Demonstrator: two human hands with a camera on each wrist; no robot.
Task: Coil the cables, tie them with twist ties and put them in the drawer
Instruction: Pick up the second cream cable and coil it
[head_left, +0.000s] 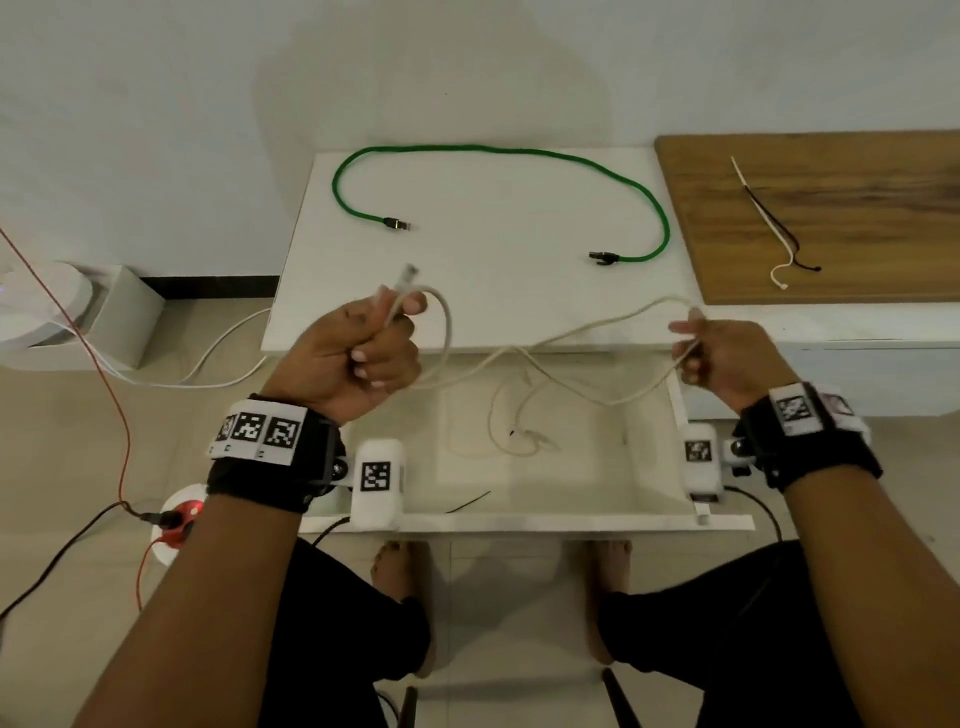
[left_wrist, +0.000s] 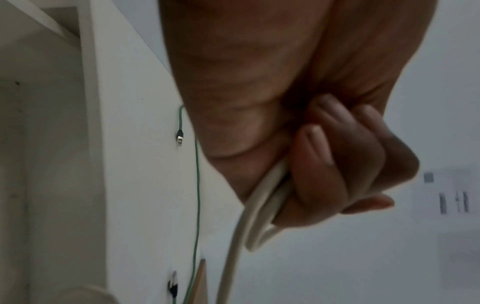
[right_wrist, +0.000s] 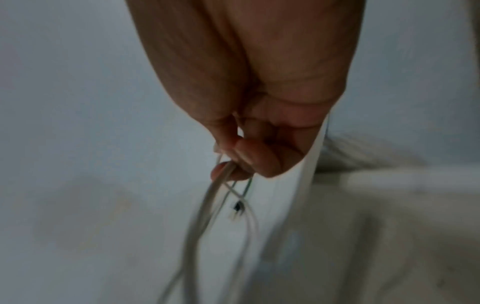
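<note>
My left hand (head_left: 363, 338) grips one end of a white cable (head_left: 587, 327), its clear plug sticking up above the fist. In the left wrist view the curled fingers (left_wrist: 335, 164) clamp a doubled bend of that cable (left_wrist: 259, 207). My right hand (head_left: 711, 353) pinches the same cable farther along; the wrist view shows the strands (right_wrist: 207, 205) under the fingertips (right_wrist: 244, 156). Between the hands the cable sags in loops over the open drawer (head_left: 519, 519). A green cable (head_left: 519, 151) lies spread on the white cabinet top (head_left: 493, 291). Twist ties (head_left: 769, 218) lie on the wooden board (head_left: 857, 171).
A thin black tie (head_left: 467, 503) lies near the drawer's front edge. On the floor at left are a white box (head_left: 124, 312), white and red wires, and a power socket (head_left: 176, 514). My knees and feet sit below the drawer front.
</note>
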